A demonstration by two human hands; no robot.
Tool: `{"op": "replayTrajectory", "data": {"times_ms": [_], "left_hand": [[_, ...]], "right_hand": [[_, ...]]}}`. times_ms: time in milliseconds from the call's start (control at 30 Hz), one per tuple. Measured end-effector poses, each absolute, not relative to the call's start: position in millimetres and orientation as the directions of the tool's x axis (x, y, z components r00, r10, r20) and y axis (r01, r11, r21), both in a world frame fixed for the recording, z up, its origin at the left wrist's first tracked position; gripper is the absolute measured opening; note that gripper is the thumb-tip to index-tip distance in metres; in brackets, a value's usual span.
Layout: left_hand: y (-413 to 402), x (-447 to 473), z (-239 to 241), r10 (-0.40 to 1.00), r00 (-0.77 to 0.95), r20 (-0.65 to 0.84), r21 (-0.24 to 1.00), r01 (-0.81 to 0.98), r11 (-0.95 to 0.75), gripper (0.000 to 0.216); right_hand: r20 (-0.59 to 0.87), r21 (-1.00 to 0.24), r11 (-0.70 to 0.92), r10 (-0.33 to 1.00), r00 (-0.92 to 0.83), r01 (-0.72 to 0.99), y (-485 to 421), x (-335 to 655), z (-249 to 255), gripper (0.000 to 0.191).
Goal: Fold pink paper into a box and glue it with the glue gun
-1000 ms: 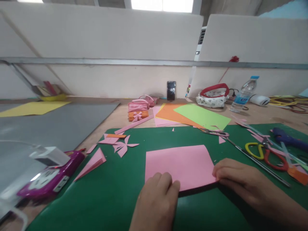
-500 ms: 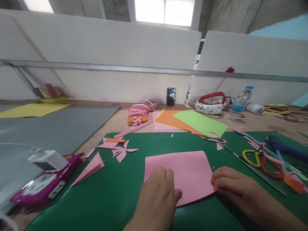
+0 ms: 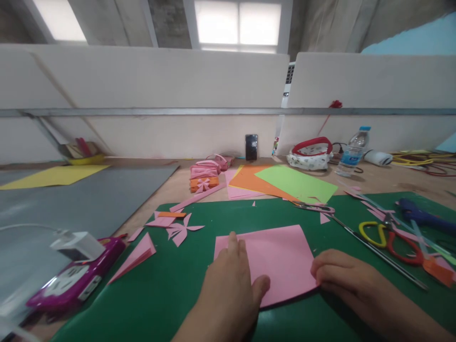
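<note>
A pink sheet of paper [image 3: 280, 261] lies on the green cutting mat [image 3: 167, 304], looking folded over along its near edge. My left hand [image 3: 231, 280] rests flat on the sheet's left part, fingers stretched out and thumb apart. At the lower right corner, my right hand [image 3: 342, 275] pinches the paper between thumb and curled fingers. Left of the sheet lie a pink paper flower cutout [image 3: 183, 229] and a folded pink paper wedge [image 3: 137, 256].
To the right lie scissors [image 3: 386, 235], a metal rod [image 3: 379, 254] and a blue glue gun [image 3: 423, 213]. Behind are green paper [image 3: 299, 180], a phone [image 3: 251, 147] and a water bottle [image 3: 352, 152]. A purple power strip [image 3: 81, 275] sits at left.
My left hand has shifted slightly left and its fingers have spread and stretched forward over the paper. My right hand keeps its pinch at the corner. The view has tilted up slightly.
</note>
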State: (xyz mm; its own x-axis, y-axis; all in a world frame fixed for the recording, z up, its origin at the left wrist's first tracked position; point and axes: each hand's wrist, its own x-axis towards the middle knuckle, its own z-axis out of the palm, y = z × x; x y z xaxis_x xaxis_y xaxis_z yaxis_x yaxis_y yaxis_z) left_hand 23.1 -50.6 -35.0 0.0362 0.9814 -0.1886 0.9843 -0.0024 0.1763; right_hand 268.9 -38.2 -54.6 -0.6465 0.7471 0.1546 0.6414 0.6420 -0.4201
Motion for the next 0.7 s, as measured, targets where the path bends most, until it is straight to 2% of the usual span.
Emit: {"op": "replayTrajectory", "data": {"times_ms": [233,400,533,700], "left_hand": [[-48,26,-27,0.989,0.086,-0.121,0.071,0.994,-0.077,0.045],[-46,31,-31,0.994,0.045,-0.096,0.016,0.999,-0.044,0.044],[-43,29,-40,0.993,-0.081,-0.081,0.022,0.996,0.083,0.049],[-42,29,-40,0.988,-0.148,-0.052,0.033,0.988,0.150,0.052]], "right_hand": [[0.187,-0.410,0.657,0.739,-0.647,0.632,-39,269,-53,0.022],[0.182,-0.397,0.658,0.739,-0.648,0.640,-40,271,-53,0.023],[0.192,-0.400,0.648,0.751,-0.632,0.648,-41,270,-55,0.022],[0.219,-0.392,0.660,0.744,-0.632,0.641,-41,270,-58,0.022]]}}
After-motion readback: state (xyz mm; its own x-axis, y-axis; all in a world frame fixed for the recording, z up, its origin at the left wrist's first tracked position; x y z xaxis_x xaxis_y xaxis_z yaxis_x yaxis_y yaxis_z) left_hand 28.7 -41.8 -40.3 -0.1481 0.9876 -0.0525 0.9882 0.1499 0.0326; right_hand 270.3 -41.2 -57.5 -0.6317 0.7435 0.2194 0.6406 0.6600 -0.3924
